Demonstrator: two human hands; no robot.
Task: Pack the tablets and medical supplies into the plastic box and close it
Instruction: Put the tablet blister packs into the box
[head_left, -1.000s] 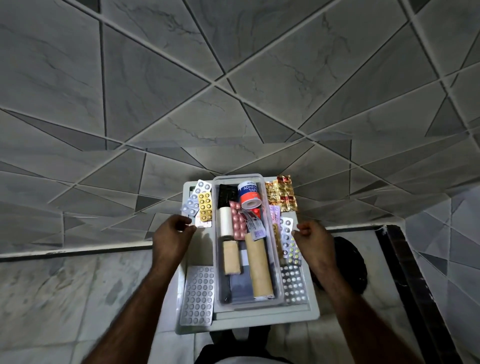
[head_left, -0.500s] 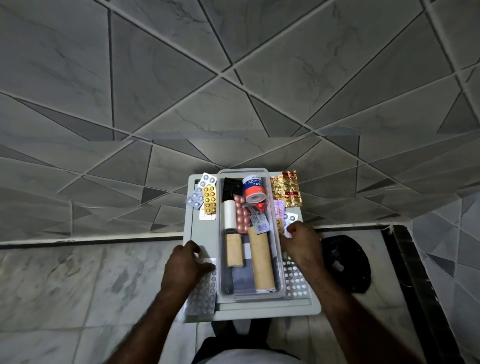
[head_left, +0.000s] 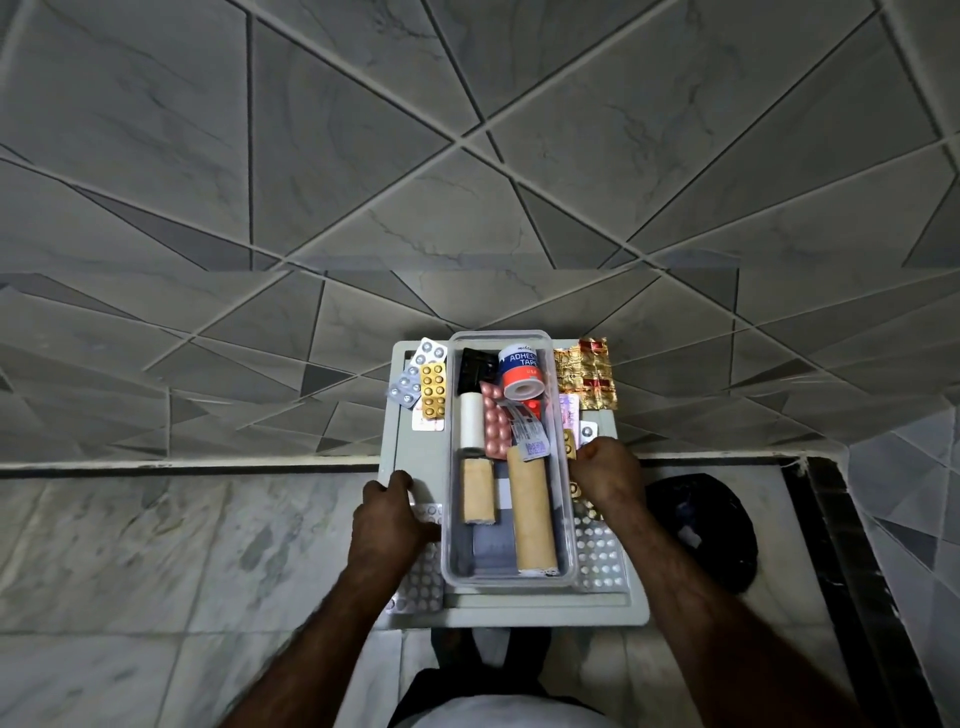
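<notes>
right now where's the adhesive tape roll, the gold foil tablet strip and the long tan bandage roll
red and blue adhesive tape roll (head_left: 521, 370), head view, printed side
crinkled gold foil tablet strip (head_left: 585, 375), head view, centre
long tan bandage roll (head_left: 530, 512), head view, mid-length

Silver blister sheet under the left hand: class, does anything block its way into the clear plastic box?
Only the box wall. The silver blister sheet lies beside the clear plastic box, which is open-topped; the left hand must lift it over.
</notes>
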